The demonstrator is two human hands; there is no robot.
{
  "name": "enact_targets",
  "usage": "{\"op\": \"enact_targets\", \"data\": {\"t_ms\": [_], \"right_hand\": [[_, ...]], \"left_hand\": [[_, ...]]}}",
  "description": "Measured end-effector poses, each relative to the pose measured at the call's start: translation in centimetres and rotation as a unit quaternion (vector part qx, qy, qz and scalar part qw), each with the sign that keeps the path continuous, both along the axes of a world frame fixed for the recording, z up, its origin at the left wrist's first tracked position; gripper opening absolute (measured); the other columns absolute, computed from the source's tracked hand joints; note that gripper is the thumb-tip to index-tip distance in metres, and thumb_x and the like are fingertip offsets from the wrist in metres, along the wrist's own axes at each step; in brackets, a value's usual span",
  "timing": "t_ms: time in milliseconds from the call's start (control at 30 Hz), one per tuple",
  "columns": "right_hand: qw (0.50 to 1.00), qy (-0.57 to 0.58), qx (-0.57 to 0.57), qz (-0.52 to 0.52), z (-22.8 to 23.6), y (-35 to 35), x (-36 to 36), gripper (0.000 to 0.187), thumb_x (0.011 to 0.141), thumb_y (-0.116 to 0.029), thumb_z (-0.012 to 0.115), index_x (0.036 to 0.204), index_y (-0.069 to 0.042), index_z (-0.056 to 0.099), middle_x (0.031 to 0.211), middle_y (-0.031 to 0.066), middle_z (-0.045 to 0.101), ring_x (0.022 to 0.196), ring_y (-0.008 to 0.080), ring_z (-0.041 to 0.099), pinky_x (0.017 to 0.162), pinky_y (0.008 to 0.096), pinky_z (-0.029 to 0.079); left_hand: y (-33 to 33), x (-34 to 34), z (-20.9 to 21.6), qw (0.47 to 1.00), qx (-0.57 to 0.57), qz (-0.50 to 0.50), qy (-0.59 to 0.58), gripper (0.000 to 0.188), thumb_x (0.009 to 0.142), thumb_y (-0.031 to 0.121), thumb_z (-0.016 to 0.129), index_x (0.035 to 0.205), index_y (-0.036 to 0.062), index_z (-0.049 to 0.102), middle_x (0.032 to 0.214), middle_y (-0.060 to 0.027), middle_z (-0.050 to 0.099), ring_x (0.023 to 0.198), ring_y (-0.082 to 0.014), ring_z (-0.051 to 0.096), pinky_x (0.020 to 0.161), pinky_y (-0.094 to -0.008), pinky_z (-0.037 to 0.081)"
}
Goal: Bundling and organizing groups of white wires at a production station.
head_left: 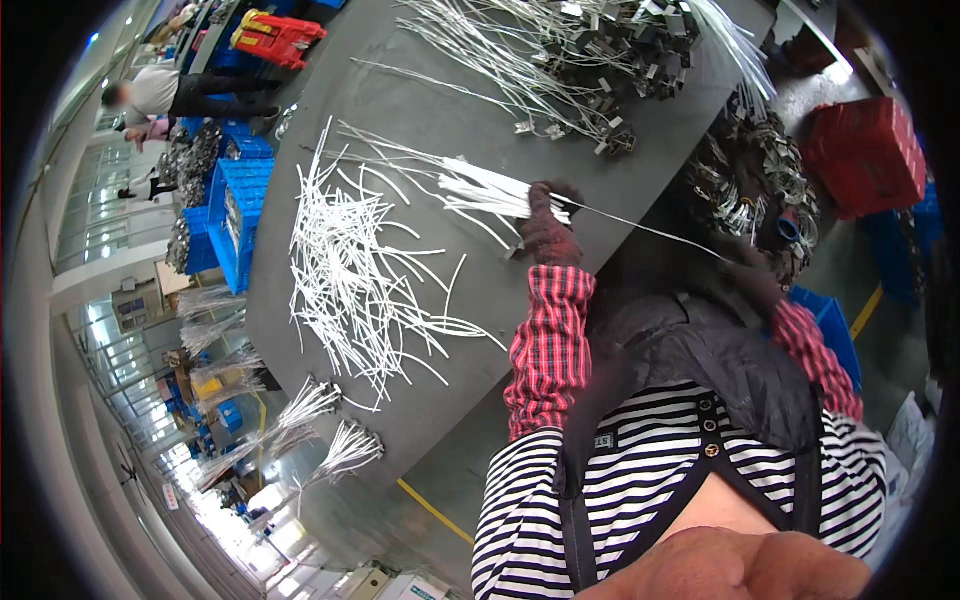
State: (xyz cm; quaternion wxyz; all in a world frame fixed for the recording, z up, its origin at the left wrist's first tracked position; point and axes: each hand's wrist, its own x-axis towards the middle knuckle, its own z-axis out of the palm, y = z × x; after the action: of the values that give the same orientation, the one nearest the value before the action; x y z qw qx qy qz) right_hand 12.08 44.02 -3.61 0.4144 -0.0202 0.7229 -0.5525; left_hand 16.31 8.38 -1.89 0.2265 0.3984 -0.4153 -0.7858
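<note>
My left hand [550,225], in a dark glove, is closed around a bundle of white tubes [480,188] over the grey table [400,112]. Thin wires trail from the bundle's far end toward the left. A single thin pale wire [650,228] runs taut from the bundle to my right hand [752,272]. That hand, also gloved, is off the table's near right edge, its fingers closed at the wire's end and somewhat blurred. Left of the bundle lies a loose pile of white tubes [345,270].
Wires with metal connector ends [620,70] are heaped at the table's far side. Beyond the right edge are a heap of dark cable parts [760,170], a red crate [865,155] and a blue bin [830,325]. Blue crates [245,195] and a person [190,95] are at the left.
</note>
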Motion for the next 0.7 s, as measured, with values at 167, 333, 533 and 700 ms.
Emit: {"op": "enact_targets", "data": {"t_ms": [167, 333, 533, 700], "right_hand": [[0.991, 0.068, -0.077, 0.084, 3.1, -16.7, -0.4, 0.058, 0.093, -0.015, 0.06, 0.147, -0.012, 0.041, 0.128, 0.0129, 0.063, 0.096, 0.0169, 0.062, 0.085, 0.033, 0.053], [0.986, 0.058, -0.149, 0.041, 5.0, -25.0, 0.0, 0.057, 0.093, -0.013, 0.06, 0.146, -0.012, 0.04, 0.119, 0.0127, 0.066, 0.09, 0.0197, 0.065, 0.079, 0.0344, 0.055], [0.818, 0.538, 0.05, 0.198, 2.7, -25.5, -6.5, 0.052, 0.088, -0.02, 0.067, 0.137, -0.016, 0.051, 0.11, 0.0206, 0.065, 0.101, 0.0373, 0.067, 0.084, 0.0434, 0.056], [0.802, 0.439, 0.256, 0.313, 1.0, -24.8, -15.8, 0.032, 0.082, -0.022, 0.073, 0.112, -0.012, 0.068, 0.1, 0.0164, 0.066, 0.089, 0.0341, 0.067, 0.08, 0.0442, 0.056]], "left_hand": [[2.0, 1.5, -0.6, 0.986, -0.114, -0.089, -0.082, 0.029, 0.104, 0.026, 0.045, 0.102, 0.0034, 0.063, 0.091, -0.0061, 0.069, 0.08, -0.0153, 0.064, 0.074, -0.0308, 0.052], [0.6, 2.2, 1.3, 0.98, 0.035, -0.053, -0.187, 0.036, 0.097, 0.035, 0.061, 0.098, -0.0012, 0.064, 0.09, -0.0082, 0.068, 0.068, -0.0164, 0.062, 0.06, -0.0339, 0.049], [-5.1, 4.2, 2.0, 0.942, -0.131, 0.018, -0.307, 0.036, 0.096, 0.025, 0.063, 0.117, -0.0039, 0.062, 0.096, -0.0144, 0.07, 0.067, -0.019, 0.068, 0.055, -0.033, 0.052], [-6.9, 5.7, 1.5, 0.994, -0.002, 0.047, -0.095, 0.031, 0.096, 0.023, 0.06, 0.104, -0.0067, 0.059, 0.094, -0.0164, 0.067, 0.064, -0.0222, 0.066, 0.052, -0.0341, 0.055]]}}
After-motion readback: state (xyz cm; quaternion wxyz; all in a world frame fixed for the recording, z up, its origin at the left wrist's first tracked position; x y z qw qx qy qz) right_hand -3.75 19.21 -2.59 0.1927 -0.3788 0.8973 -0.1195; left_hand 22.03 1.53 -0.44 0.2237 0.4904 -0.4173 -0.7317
